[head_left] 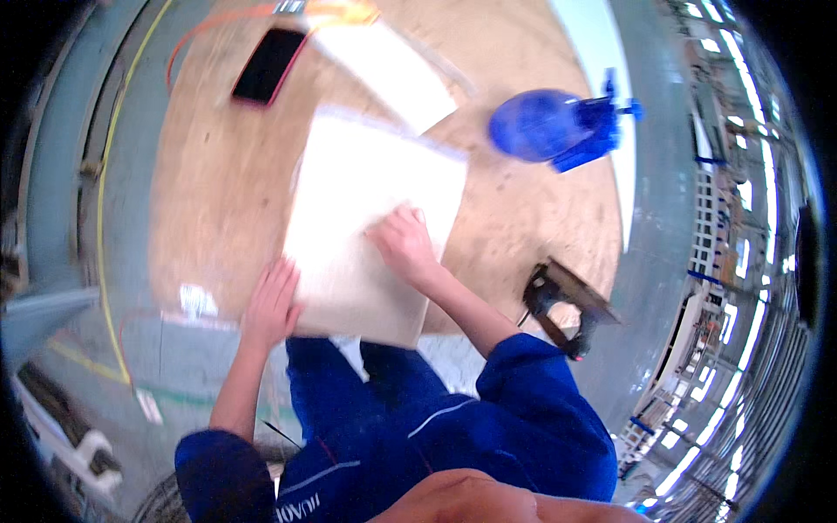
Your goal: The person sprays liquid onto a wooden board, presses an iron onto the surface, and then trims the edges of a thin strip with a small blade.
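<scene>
"From over the person's head, what are you looking at?"

"A pale sheet (370, 187), flat in the middle of the wooden table (205, 205), its near end reaching the near edge. The left hand (272, 302) lies on its left margin, fingers straight and close together, thumb held apart."

"And the right hand (405, 244)?"

"On the sheet, right of centre. The fingers look bent and bunched together (it's blurry, mind you), so I can't tell whether they pinch anything or just press."

"What might go wrong?"

"To my eye, skewing. The left hand only bears on one margin, so a hard sideways push from the right could swing the sheet round or ruck it up. And with that near end at the edge, a body leaning in might catch it."

"Anything else about?"

"On the right, near side, a dark handled tool (571, 305) that looks like an iron. If it's hot, which I can't see, the right forearm is close enough to brush it. Far right there's a blue spray bottle (536, 126); knocked, it might wet the sheet. Far left, a phone (268, 67) lies near a white strip (392, 78), and a wide elbow or a tugged orange cable (196, 33) could shift that lot."
</scene>
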Motion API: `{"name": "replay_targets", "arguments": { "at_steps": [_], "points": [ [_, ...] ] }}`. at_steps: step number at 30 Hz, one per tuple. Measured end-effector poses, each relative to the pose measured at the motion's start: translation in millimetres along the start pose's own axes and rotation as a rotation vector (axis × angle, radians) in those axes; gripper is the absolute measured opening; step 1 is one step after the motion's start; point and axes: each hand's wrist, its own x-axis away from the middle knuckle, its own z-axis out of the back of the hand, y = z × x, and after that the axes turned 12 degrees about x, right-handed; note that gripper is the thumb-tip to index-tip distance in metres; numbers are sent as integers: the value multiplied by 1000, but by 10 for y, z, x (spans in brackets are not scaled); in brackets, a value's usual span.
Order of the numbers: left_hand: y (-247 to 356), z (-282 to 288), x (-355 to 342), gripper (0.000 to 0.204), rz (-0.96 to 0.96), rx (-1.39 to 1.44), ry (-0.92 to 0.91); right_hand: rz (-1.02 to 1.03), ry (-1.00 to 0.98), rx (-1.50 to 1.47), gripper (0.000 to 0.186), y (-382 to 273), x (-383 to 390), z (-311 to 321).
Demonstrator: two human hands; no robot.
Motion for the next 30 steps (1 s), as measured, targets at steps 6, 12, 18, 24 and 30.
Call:
{"name": "replay_targets", "arguments": {
  "at_steps": [6, 12, 18, 24, 30],
  "points": [
    [117, 41, -6, 59, 17, -20, -14, -180, -59, 86, 14, 156, 129, -53],
    [129, 63, -49, 59, 3, -26, 14, 12, -42, -64, 10, 42, 672, 67],
    [152, 102, -41, 58, 38, -52, -38, -390, 181, 1, 12, 453, 100, 95],
    [148, 104, -36, 59, 12, -57, -1, -153, -10, -103, 11, -283, 1030, 318],
    [131, 41, -50, 59, -17, -63, 19, -370, 125, 115, 4, 670, 335, 250]
  ]
}}
